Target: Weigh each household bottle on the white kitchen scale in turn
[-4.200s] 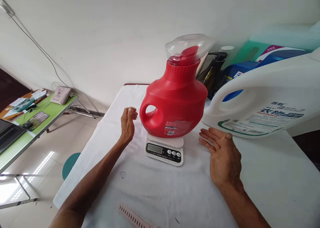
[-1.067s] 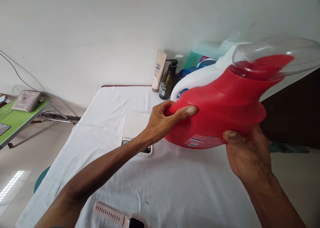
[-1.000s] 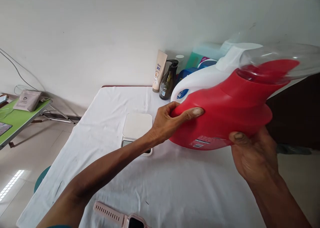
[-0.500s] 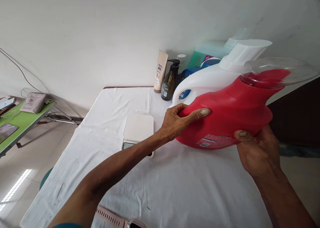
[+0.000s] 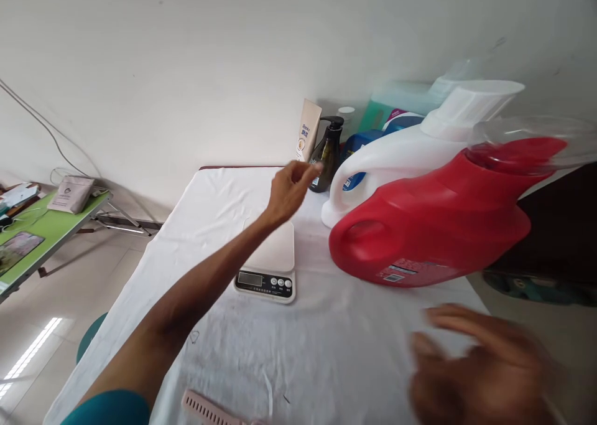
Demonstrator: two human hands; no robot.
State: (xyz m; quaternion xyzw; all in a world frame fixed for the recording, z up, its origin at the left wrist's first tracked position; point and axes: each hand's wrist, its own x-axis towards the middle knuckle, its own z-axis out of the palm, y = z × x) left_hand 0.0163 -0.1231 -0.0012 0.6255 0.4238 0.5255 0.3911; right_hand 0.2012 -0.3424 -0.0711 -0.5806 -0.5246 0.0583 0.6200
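Observation:
My left hand point(image 5: 291, 191) hangs in the air over the back of a white digital kitchen scale point(image 5: 268, 257), in front of a dark pump bottle point(image 5: 329, 151). Its fingers are loosely bent and nothing shows in them. At the lower right my right hand point(image 5: 480, 369) is smeared by motion, thumb and fingers apart, holding nothing. Beyond it a big red detergent jug point(image 5: 433, 226) with a clear cap stands on the white tablecloth point(image 5: 336, 350), untouched by either hand. Directly behind the red jug is a white jug point(image 5: 401, 151) with a white cap.
A beige squeeze tube point(image 5: 308, 129) and blue and green containers point(image 5: 373, 111) line the wall. At the front edge lies a pink watch strap point(image 5: 208, 406). Off to the left is a green folding table point(image 5: 60, 226) with a pouch point(image 5: 71, 193) and a phone point(image 5: 21, 251).
Both hands have let go of the red jug, which now stands by itself. My left hand has moved left toward the scale; my right hand has drawn back toward me. The view has shifted slightly.

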